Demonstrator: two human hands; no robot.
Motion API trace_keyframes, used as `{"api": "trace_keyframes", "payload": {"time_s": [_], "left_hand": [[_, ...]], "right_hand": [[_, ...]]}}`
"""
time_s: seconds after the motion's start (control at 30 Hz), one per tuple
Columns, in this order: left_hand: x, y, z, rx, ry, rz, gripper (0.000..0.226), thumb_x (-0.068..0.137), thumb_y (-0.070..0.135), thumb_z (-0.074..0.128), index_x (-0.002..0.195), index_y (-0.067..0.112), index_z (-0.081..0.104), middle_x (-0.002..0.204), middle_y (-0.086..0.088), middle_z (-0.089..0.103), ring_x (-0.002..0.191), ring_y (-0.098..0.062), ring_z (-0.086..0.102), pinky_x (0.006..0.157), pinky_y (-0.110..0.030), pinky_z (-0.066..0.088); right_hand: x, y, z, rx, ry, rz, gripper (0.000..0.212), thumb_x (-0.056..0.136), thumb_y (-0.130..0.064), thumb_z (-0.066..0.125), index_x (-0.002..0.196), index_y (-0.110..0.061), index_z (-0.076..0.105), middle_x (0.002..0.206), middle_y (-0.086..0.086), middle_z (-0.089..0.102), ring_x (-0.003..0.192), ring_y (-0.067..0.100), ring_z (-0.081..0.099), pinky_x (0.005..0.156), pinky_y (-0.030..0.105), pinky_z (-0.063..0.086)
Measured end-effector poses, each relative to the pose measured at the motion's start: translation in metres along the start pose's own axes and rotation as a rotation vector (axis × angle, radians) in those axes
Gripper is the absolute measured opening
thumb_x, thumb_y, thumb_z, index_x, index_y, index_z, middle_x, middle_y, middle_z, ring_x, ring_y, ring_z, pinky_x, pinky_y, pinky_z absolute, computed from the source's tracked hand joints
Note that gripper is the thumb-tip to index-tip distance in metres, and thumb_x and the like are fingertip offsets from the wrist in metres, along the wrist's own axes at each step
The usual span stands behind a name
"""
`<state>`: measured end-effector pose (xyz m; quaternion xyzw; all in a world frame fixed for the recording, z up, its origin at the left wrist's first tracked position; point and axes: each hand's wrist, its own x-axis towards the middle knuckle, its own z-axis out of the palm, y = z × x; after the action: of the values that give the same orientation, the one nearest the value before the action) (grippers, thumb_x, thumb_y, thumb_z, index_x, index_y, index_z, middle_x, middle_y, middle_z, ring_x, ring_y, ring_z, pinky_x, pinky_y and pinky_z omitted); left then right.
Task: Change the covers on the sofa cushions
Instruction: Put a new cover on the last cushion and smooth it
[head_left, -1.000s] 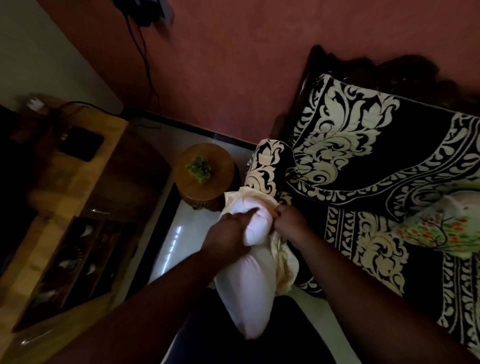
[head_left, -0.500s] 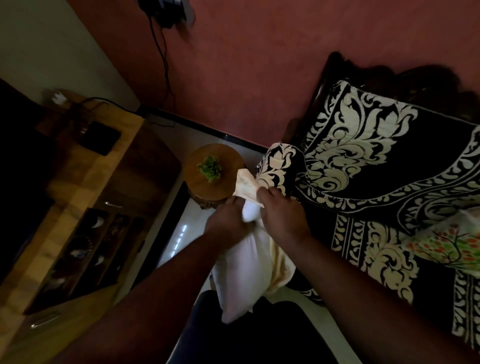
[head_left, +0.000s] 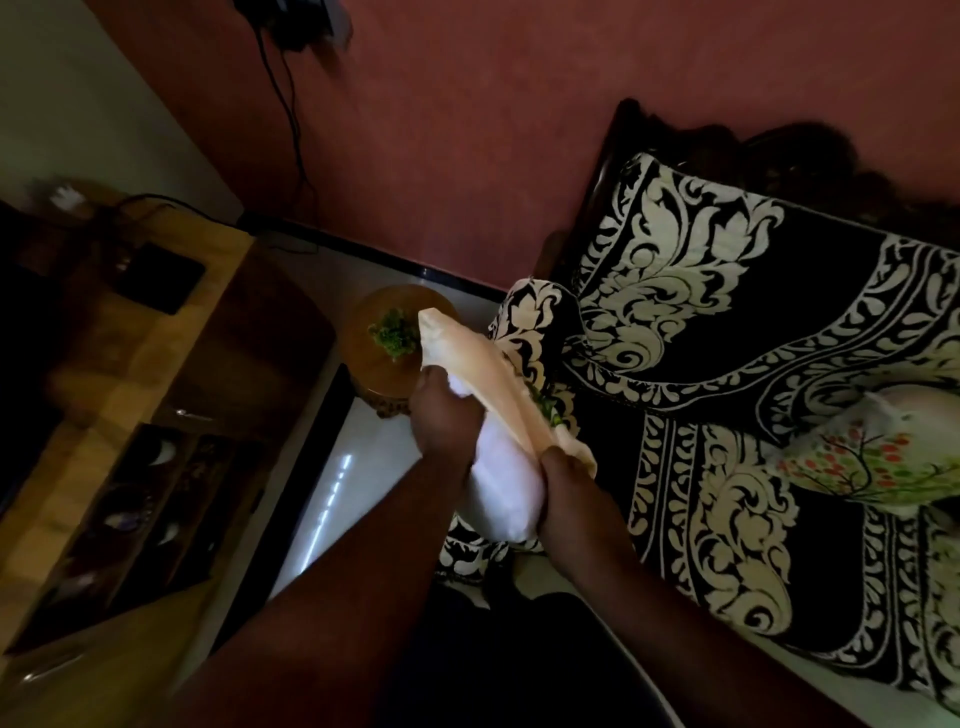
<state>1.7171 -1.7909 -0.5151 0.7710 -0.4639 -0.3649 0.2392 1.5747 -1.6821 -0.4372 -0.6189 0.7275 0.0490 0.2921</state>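
Dim room, both hands' fingers clutching white cushion (head_left: 496, 488) and cream cover (head_left: 483, 374), fingertips hidden in folds.

The right hand's (head_left: 563, 486) fingers were hidden behind the white cushion (head_left: 501, 483). The patterned sofa (head_left: 727, 338) was cut off at the right edge.

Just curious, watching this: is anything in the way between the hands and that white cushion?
Nothing visible. The left hand grips the white cushion directly, and the right hand holds the cream cover against it, partly peeled off the cushion.
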Motion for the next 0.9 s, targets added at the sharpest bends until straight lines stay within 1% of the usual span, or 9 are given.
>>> {"api": "trace_keyframes", "payload": {"time_s": [0.07,0.17,0.23,0.3,0.43,0.6,0.7,0.8,0.9], "left_hand": [[0.001,-0.001,-0.004,-0.144,-0.189,-0.020,0.050,0.069,0.048,0.069,0.103,0.014,0.055,0.111,-0.013,0.062,0.108,-0.034,0.060,0.094,-0.050,0.052],[-0.037,0.008,-0.038,-0.276,-0.437,-0.078,0.104,0.062,0.083,0.069,0.147,0.032,0.040,0.160,0.000,0.035,0.148,-0.022,0.033,0.119,-0.053,0.032],[-0.086,0.007,-0.052,-0.149,-0.529,0.189,0.105,0.071,0.079,0.062,0.159,0.041,0.019,0.169,0.014,0.004,0.156,-0.013,0.000,0.123,-0.044,0.012],[-0.116,-0.005,-0.045,0.125,-0.468,0.539,0.090,0.085,0.066,0.055,0.159,0.044,0.009,0.169,0.012,-0.002,0.156,-0.015,-0.009,0.122,-0.044,0.006],[-0.078,-0.024,-0.024,0.633,-0.161,0.819,0.067,0.084,0.044,0.066,0.146,0.034,0.041,0.152,-0.003,0.044,0.137,-0.030,0.042,0.109,-0.055,0.035],[-0.068,-0.016,-0.005,0.964,-0.257,1.012,0.053,0.088,0.044,0.055,0.138,0.027,0.053,0.141,-0.010,0.053,0.121,-0.036,0.050,0.092,-0.049,0.038],[-0.065,0.019,0.014,0.929,-0.299,0.951,0.049,0.084,0.034,0.040,0.117,0.013,0.070,0.116,-0.012,0.068,0.113,-0.039,0.057,0.089,-0.045,0.034],[-0.062,0.040,0.030,0.822,-0.365,0.894,0.056,0.086,0.040,0.042,0.129,0.011,0.064,0.129,-0.015,0.061,0.132,-0.041,0.043,0.101,-0.049,0.031],[-0.066,0.043,0.037,0.757,-0.314,0.902,0.058,0.084,0.058,0.040,0.114,0.015,0.064,0.119,-0.012,0.059,0.121,-0.035,0.050,0.087,-0.047,0.037]], "right_hand": [[0.008,0.012,-0.001,0.156,0.060,0.032,0.019,0.096,-0.031,0.052,0.111,-0.030,0.040,0.117,0.005,0.061,0.101,0.035,0.066,0.082,0.043,0.054],[0.020,0.023,-0.010,0.320,0.180,0.089,0.024,0.086,-0.029,0.064,0.104,-0.030,0.048,0.109,0.003,0.065,0.098,0.031,0.065,0.078,0.042,0.055],[0.025,0.018,-0.019,0.403,0.206,0.107,0.023,0.085,-0.031,0.066,0.102,-0.030,0.051,0.111,0.002,0.067,0.099,0.029,0.065,0.078,0.038,0.054],[0.026,0.011,-0.025,0.405,0.191,0.062,0.028,0.083,-0.037,0.067,0.105,-0.028,0.052,0.111,0.000,0.066,0.097,0.026,0.064,0.078,0.038,0.054],[0.026,0.011,-0.032,0.197,0.113,-0.021,0.019,0.091,-0.022,0.056,0.109,-0.022,0.052,0.113,0.006,0.060,0.099,0.033,0.062,0.079,0.040,0.052],[0.029,0.016,-0.051,0.033,0.183,-0.016,0.015,0.092,-0.014,0.055,0.106,-0.018,0.056,0.114,0.007,0.063,0.100,0.032,0.065,0.078,0.034,0.051],[0.017,-0.004,-0.045,-0.142,0.181,-0.082,0.021,0.101,-0.017,0.047,0.122,-0.017,0.051,0.124,0.005,0.055,0.103,0.032,0.065,0.081,0.040,0.054],[0.016,0.008,-0.039,-0.166,0.242,-0.005,0.025,0.103,-0.018,0.047,0.128,-0.015,0.046,0.131,0.007,0.048,0.100,0.032,0.066,0.072,0.040,0.053],[0.019,0.044,-0.032,-0.187,0.314,0.075,0.041,0.095,-0.025,0.061,0.129,-0.019,0.038,0.131,0.009,0.043,0.088,0.030,0.067,0.058,0.035,0.048]]}}
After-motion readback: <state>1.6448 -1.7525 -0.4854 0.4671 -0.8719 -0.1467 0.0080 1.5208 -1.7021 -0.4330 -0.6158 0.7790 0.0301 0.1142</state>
